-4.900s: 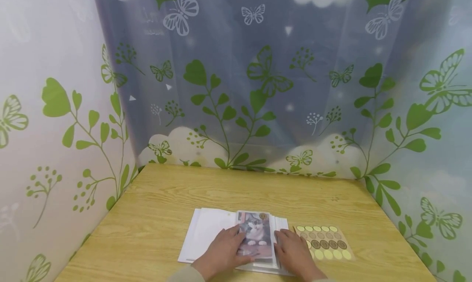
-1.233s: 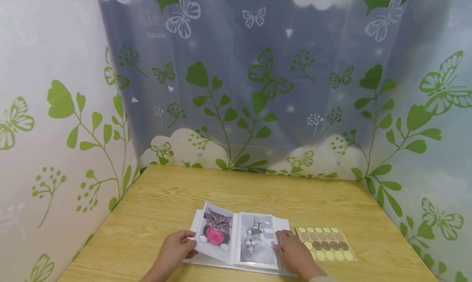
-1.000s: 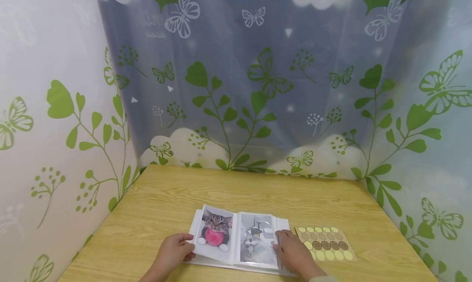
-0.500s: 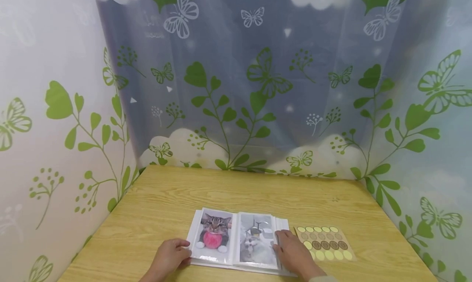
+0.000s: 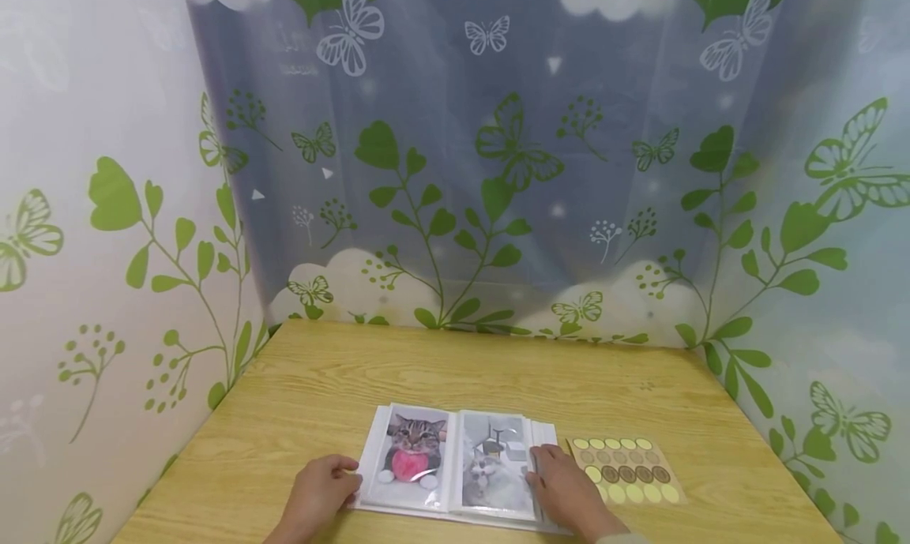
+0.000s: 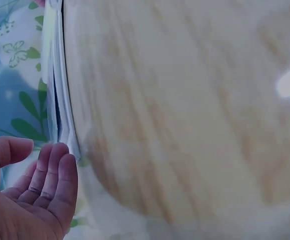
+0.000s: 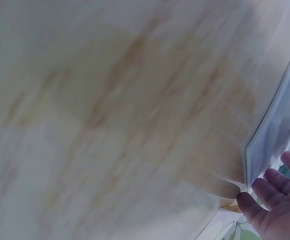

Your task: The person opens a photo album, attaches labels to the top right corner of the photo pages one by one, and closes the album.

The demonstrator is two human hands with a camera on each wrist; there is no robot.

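A photo album (image 5: pixel 453 497) lies spread on the table, with white pages and clear sleeves. Its left page holds a photo (image 5: pixel 414 457) of a tabby cat with a pink heart-shaped thing; its right page shows a pale photo (image 5: pixel 494 461) of a white cat. My left hand (image 5: pixel 317 489) is at the album's left edge. In the left wrist view its fingers (image 6: pixel 60 185) are loosely bent beside the album edge (image 6: pixel 60 100), the thumb standing apart. My right hand (image 5: pixel 569 489) rests on the album's right edge, its fingers (image 7: pixel 264 195) extended along the page edges in the right wrist view.
Right of the album lies a sheet of round stickers (image 5: pixel 629 469), in yellow and brown rows, partly behind my right hand. The wooden table (image 5: pixel 469 362) meets a leaf-and-butterfly printed curtain (image 5: pixel 455 173) at the back and both sides.
A page lifted by my left hand has come down flat on the left side, uncovering the two cat photos. The left hand has let go and shifted slightly left; the right hand stays put.
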